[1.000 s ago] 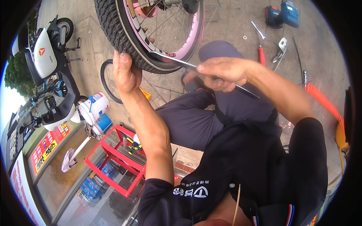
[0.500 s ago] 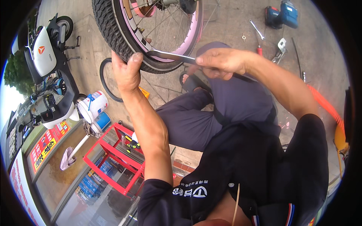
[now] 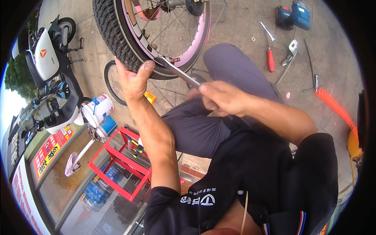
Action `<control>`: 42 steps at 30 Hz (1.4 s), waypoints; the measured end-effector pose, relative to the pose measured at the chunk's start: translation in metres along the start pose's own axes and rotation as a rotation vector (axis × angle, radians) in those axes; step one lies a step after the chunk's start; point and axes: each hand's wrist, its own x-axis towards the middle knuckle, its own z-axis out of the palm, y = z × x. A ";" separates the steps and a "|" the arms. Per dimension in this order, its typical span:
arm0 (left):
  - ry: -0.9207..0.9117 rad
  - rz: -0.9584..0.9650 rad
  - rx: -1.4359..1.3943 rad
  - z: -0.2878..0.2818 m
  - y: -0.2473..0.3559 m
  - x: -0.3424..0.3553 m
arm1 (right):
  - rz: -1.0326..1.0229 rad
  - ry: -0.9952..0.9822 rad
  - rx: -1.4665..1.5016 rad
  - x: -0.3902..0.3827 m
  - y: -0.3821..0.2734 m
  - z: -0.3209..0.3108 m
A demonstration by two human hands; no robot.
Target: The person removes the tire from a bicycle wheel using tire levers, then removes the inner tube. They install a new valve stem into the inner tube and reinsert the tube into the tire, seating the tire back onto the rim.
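A bicycle wheel (image 3: 197, 45) with a pink rim and black knobby tyre (image 3: 107, 29) fills the top centre of the head view. My left hand (image 3: 133, 78) grips the tyre's lower left side, thumb on the sidewall. My right hand (image 3: 221, 98) is closed round a long flat metal lever (image 3: 180, 73), whose tip sits between the tyre and rim beside my left thumb. The far end of the lever is hidden by my right hand and arm.
Tools lie at upper right: cordless tool (image 3: 291, 17), wrench (image 3: 267, 30), red screwdriver (image 3: 270, 58), pliers (image 3: 290, 53). An orange coiled hose (image 3: 333, 105) runs along the right. At left stand a scooter (image 3: 43, 58), buckets (image 3: 98, 109) and a red rack (image 3: 123, 139). An inner tube (image 3: 109, 88) lies behind my left arm.
My right hand has moved down toward my body with the lever, which is now more steeply angled. The wheel has shifted slightly left. My left hand still grips the tyre.
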 end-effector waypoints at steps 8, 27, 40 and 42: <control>0.524 0.124 0.741 0.044 -0.002 -0.018 | -0.262 0.346 -0.466 -0.043 -0.044 -0.053; 0.566 0.138 0.635 0.042 -0.002 -0.006 | 0.162 1.482 -1.095 -0.110 0.173 -0.335; 0.623 0.129 0.820 0.040 0.003 0.004 | 0.317 1.665 -1.011 -0.162 0.224 -0.341; 0.663 0.110 0.872 0.048 0.008 0.005 | 0.218 1.703 -1.048 -0.178 0.242 -0.355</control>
